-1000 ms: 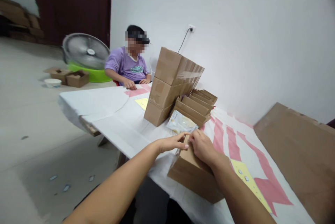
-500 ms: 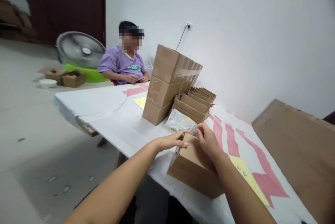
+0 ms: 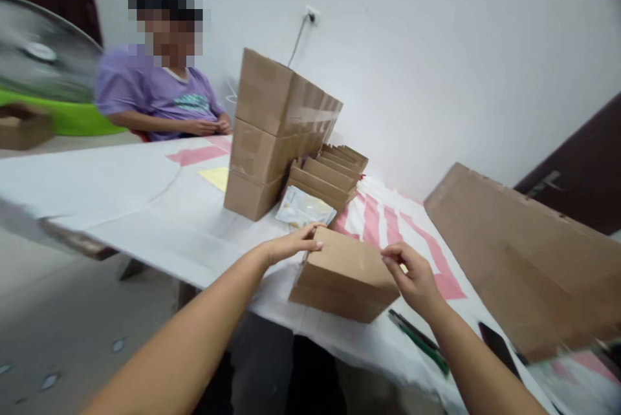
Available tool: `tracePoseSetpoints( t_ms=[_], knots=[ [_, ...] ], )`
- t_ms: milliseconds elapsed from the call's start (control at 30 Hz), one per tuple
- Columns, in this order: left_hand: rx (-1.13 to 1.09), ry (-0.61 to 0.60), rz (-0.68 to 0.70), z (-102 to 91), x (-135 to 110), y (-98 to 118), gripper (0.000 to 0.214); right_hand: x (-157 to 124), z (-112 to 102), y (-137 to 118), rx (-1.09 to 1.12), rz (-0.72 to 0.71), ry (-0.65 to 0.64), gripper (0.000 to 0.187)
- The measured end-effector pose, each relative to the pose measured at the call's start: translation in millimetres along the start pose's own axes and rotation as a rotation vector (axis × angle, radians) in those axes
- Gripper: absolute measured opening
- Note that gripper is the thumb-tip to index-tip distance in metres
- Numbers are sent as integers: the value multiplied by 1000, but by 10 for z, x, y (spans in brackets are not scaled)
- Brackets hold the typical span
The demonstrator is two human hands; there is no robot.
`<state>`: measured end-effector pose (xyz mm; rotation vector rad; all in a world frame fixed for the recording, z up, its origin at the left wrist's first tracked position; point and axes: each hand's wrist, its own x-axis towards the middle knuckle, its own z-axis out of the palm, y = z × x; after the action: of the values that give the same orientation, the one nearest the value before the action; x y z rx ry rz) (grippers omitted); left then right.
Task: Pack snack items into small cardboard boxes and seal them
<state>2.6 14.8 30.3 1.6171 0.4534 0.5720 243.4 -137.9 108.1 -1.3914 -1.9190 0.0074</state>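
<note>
A closed brown cardboard box [image 3: 354, 266] sits at the near edge of the cloth-covered table, top face up. At its left end my left hand [image 3: 294, 247] holds it, thumb on the top and fingers over the far edge. My right hand [image 3: 410, 273] is at the right end of the top, thumb and forefinger drawn together. Whatever lies between those fingertips is too small to make out. Just behind the box lies a pale plastic packet [image 3: 305, 207].
Cardboard boxes [image 3: 257, 143] stand stacked three high, beside a row of open-topped boxes [image 3: 334, 176]. A person [image 3: 160, 92] sits across the table. A green and black tool [image 3: 420, 340] and a dark phone-like slab [image 3: 499, 347] lie at right. A large cardboard sheet [image 3: 509, 253] leans there.
My right hand has moved from the box's far left corner area to its right end. My left hand stays at the left end. The view has swung right and closer.
</note>
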Motion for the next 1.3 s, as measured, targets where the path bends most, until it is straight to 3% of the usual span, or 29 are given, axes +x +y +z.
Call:
tracePoseSetpoints(
  t_ms=[200,333,433,533,633,833,967,1133,1300],
  knots=[
    [164,53,24,-5,2,5,68,-1011,-434,549,7,473,-128,23],
    [213,96,4,-15,27,-42,68,-1579,-531,750,-70,605,-213,18],
    [203,106,-3,-27,50,-104,70,-1872,-449,813,-179,653,-237,14],
    [196,111,1,-40,70,-157,70,-2065,-268,848,-379,606,-248,13],
    [203,125,-9,-41,74,-172,69,-2213,-89,878,-581,437,-164,19],
    [194,129,-23,-30,64,-155,69,-2444,53,956,-605,163,53,17],
    [176,133,-26,-37,74,-174,68,-2532,52,985,-579,123,100,26],
    [183,132,-12,-26,67,-153,69,-2597,22,969,-553,128,53,39],
    [174,115,-18,-31,60,-161,69,-2608,-9,945,-503,208,81,33]
  ],
)
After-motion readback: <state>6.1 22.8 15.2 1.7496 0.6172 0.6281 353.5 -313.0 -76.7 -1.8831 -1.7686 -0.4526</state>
